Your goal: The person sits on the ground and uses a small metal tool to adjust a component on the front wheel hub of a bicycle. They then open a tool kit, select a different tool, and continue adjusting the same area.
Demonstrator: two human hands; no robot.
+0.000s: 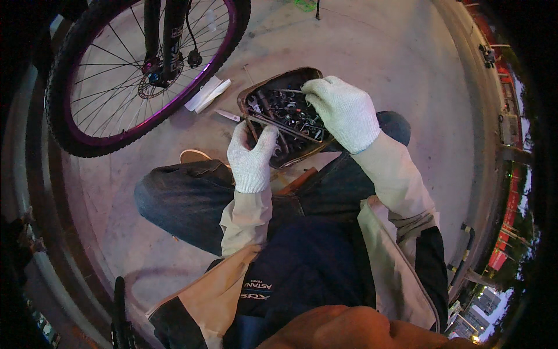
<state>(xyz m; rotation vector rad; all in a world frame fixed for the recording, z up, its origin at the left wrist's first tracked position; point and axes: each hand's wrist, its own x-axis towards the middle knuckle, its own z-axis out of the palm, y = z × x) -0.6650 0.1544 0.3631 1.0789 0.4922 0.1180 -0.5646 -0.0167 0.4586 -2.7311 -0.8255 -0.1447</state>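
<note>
A dark, worn tool tray [301, 156] full of small metal parts and tools sits tilted in front of my crossed legs. My left hand [251, 158], in a white knit glove, has its thumb and fingers on either side of the tray's near-left rim. My right hand [344, 110], gloved alike, is over the tray's far-right side, with thumb and fingertips pinched at the end of a thin metal rod [286, 90]. Long slim metal bars [290, 129] lie across the loose parts, close to my left thumb. My glove covers part of the tray's right edge.
A bicycle wheel [58, 110] with a purple rim and black fork stands at upper left. White folded paper [208, 95] lies by its tyre, and a silver blade-like piece [228, 115] lies beside the tray. Pale concrete floor [407, 64] surrounds me; a kerb-like edge curves along the right.
</note>
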